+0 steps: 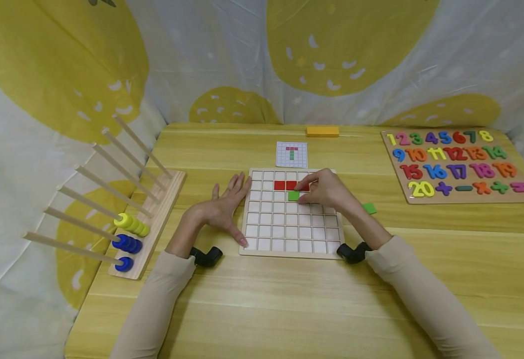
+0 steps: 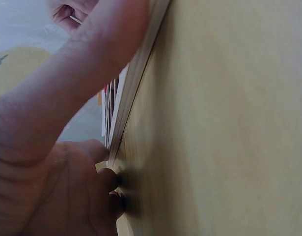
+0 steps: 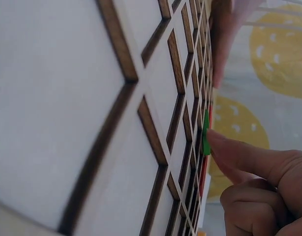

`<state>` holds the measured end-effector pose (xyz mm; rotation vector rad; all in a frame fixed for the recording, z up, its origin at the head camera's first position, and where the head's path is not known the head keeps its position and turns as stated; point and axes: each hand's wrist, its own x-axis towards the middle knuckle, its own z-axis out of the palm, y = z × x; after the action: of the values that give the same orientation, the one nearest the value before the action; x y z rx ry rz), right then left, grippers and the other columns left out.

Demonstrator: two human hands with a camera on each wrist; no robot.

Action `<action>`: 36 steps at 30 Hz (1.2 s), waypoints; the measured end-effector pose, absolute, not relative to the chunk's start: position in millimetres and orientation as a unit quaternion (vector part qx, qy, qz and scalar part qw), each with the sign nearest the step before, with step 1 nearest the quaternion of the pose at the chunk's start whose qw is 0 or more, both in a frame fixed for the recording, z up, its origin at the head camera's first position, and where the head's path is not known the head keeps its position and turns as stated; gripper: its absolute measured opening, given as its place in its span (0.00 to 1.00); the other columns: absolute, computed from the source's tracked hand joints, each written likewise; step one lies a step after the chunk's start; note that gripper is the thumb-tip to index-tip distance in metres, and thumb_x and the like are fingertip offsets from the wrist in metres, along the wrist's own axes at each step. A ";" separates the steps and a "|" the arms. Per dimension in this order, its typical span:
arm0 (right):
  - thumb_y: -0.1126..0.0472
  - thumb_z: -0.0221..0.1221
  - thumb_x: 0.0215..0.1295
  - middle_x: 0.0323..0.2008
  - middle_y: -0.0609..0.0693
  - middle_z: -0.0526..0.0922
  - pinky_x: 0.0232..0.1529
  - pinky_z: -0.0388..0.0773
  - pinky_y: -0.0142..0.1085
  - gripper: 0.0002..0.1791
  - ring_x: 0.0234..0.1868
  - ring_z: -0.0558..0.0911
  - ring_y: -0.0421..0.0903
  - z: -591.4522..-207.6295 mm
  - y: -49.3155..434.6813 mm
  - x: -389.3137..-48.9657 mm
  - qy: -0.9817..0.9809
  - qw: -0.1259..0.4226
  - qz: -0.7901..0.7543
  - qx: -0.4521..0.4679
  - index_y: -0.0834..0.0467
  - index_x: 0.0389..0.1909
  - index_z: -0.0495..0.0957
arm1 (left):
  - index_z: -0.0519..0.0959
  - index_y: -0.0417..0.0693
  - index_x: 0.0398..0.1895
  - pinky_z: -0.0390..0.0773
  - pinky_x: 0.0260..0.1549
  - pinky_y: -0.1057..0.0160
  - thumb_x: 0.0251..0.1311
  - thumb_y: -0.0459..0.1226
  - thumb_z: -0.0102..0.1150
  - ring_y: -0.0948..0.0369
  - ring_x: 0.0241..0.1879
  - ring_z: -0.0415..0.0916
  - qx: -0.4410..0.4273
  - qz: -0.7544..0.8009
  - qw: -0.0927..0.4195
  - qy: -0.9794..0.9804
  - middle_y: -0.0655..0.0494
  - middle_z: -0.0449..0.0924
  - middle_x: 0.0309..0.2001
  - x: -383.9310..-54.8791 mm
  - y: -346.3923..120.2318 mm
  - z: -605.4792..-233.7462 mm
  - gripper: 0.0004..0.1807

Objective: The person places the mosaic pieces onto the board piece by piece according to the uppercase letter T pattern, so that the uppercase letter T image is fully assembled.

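The right hand [image 1: 324, 189] pinches a flat, square green tile [image 1: 293, 195] by its edge, over the white-celled wooden grid board [image 1: 278, 244], just below the middle red square tile [image 1: 291, 185]. Seating it cleanly likely calls for squaring its sides to the grid lines, lowering one edge first, then pressing it flat. The left hand [image 1: 223, 207], fingers spread and gripping nothing, touches the board's left edge; light pressure there should stop sliding.

The left grip [image 1: 226, 207] is spread wide while the right grip [image 1: 325, 189] pinches
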<state>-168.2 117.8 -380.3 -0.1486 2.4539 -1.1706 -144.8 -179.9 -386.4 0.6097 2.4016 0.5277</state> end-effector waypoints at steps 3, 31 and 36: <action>0.64 0.76 0.56 0.55 0.57 0.83 0.33 0.58 0.36 0.14 0.37 0.65 0.48 -380.3 117.4 -169.5 0.883 0.208 -0.416 -0.058 0.58 0.45 0.90 | 0.22 0.48 0.83 0.14 0.73 0.31 0.34 0.55 0.87 0.49 0.81 0.07 0.229 0.196 0.300 0.905 0.46 0.08 0.81 -144.9 -179.8 -385.4 0.89; 0.56 0.73 0.62 0.17 0.43 0.54 0.26 0.53 0.35 0.13 0.21 0.54 0.43 -371.5 153.4 -167.7 0.890 0.188 -0.406 -0.085 0.55 0.46 0.90 | 0.22 0.48 0.83 0.15 0.73 0.31 0.34 0.55 0.88 0.49 0.81 0.07 0.229 0.196 0.301 0.905 0.46 0.08 0.81 -144.9 -178.8 -386.0 0.89; 0.53 0.72 0.64 0.15 0.42 0.53 0.23 0.57 0.34 0.16 0.19 0.54 0.41 -366.8 193.3 -159.0 0.894 0.197 -0.395 -0.085 0.55 0.50 0.88 | 0.22 0.47 0.83 0.14 0.73 0.30 0.34 0.55 0.88 0.48 0.81 0.07 0.230 0.201 0.302 0.903 0.45 0.08 0.81 -143.5 -179.2 -384.5 0.89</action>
<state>-159.0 193.3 -366.8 -0.2370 2.5019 -1.1049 -143.5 -179.2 -384.5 0.6090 2.3958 0.5340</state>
